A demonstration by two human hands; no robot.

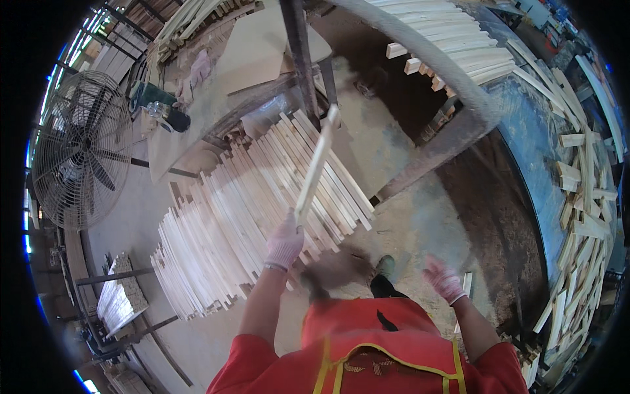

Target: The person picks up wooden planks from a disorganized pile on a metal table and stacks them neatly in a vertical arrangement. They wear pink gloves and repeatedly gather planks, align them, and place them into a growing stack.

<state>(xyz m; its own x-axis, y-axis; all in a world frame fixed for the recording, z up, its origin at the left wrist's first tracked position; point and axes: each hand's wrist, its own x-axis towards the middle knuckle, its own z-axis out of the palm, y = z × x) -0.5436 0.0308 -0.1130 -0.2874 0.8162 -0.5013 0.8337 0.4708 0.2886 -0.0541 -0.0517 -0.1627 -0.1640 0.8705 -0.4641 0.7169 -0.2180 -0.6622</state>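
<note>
My left hand [286, 240], in a pale knitted work glove, grips a narrow wooden strip [317, 165] near its lower end. The strip points up and away from me, above a broad stack of similar wooden strips [236, 207] laid side by side. My right hand [441, 279], gloved in the same way, hangs to the right of my body with its fingers apart and nothing in it. Below that hand, a light wooden piece [465, 285] shows near the floor, partly behind my wrist.
A grey metal frame [443, 147] rises between the stack and a blue-topped table [529, 172] with wooden strips [443, 39] and scattered offcuts [585, 236]. At left stand a caged fan [81, 147] and a board surface with a bottle [167, 115] and loose gloves [200, 68].
</note>
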